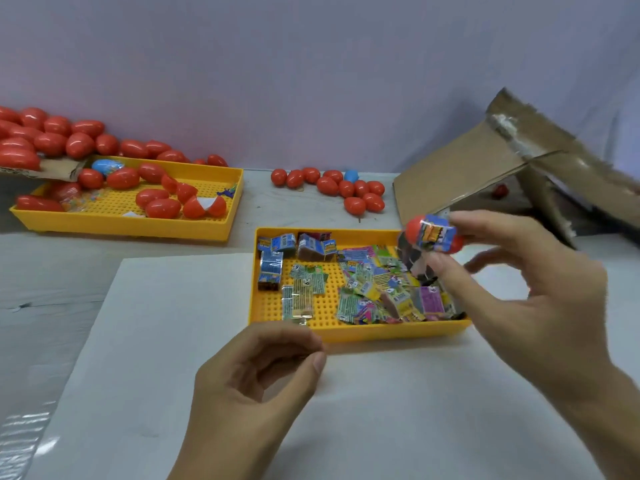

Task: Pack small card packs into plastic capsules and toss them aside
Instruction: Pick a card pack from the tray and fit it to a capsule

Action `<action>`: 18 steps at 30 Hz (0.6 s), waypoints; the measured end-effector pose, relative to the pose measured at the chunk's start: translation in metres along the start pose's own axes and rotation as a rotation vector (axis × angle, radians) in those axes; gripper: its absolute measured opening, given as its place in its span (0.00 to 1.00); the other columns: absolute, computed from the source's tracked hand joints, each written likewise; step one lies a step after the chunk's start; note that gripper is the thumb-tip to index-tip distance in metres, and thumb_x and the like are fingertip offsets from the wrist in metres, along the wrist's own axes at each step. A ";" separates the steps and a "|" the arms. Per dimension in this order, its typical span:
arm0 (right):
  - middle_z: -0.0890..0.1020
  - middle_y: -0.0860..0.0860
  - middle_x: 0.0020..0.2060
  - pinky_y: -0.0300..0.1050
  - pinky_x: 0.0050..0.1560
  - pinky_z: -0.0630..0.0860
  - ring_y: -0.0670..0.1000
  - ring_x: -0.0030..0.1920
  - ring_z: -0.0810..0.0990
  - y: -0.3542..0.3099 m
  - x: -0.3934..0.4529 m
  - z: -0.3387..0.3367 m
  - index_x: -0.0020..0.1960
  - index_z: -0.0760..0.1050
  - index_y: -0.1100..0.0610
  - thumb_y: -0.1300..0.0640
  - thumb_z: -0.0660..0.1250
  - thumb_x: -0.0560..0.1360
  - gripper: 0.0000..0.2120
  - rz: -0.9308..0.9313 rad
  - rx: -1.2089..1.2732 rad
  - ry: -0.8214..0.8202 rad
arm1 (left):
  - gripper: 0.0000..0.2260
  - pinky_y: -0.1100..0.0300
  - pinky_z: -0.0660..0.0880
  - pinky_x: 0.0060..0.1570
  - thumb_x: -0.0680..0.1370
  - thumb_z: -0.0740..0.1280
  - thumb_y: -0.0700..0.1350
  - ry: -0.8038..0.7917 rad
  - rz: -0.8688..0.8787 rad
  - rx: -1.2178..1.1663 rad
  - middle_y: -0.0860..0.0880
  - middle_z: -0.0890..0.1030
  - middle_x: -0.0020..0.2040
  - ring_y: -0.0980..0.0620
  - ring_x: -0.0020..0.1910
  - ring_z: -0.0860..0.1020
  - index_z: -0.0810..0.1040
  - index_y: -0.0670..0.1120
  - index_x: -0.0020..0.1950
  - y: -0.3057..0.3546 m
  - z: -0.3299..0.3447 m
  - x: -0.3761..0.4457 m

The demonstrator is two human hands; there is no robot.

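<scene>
No writing can be read on the blurred card packs piled in the yellow tray at centre. At seven o'clock, the left hand is loosely curled, holding nothing. At three o'clock, a red capsule with a blue-wrapped pack is pinched by the right hand.

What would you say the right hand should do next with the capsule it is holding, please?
Probably toss it aside. The right hand holds the red capsule in its fingertips above the tray, with a card pack seemingly already in it. The left hand looks empty, so nothing else waits to go in.
</scene>
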State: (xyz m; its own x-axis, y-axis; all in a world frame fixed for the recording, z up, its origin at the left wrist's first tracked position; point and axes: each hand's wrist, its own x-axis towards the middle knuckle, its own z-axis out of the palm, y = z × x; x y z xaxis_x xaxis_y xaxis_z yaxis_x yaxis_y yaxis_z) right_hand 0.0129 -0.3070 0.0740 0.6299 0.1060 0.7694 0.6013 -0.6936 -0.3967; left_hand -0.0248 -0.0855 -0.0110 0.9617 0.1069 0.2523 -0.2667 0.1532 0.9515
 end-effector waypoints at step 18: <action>0.84 0.44 0.34 0.39 0.35 0.76 0.45 0.32 0.81 0.047 0.056 -0.006 0.39 0.82 0.50 0.48 0.70 0.76 0.09 0.391 -0.125 -0.159 | 0.05 0.59 0.79 0.28 0.61 0.76 0.45 0.005 -0.067 0.097 0.40 0.81 0.29 0.44 0.27 0.81 0.83 0.49 0.34 0.004 0.006 0.004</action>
State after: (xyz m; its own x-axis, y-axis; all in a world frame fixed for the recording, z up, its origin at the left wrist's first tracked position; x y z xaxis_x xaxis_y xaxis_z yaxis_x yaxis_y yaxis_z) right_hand 0.0734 -0.3375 0.1012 0.8721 -0.0804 0.4826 0.2442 -0.7833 -0.5717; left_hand -0.0220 -0.0908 -0.0050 0.9768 0.1048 0.1865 -0.1938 0.0641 0.9789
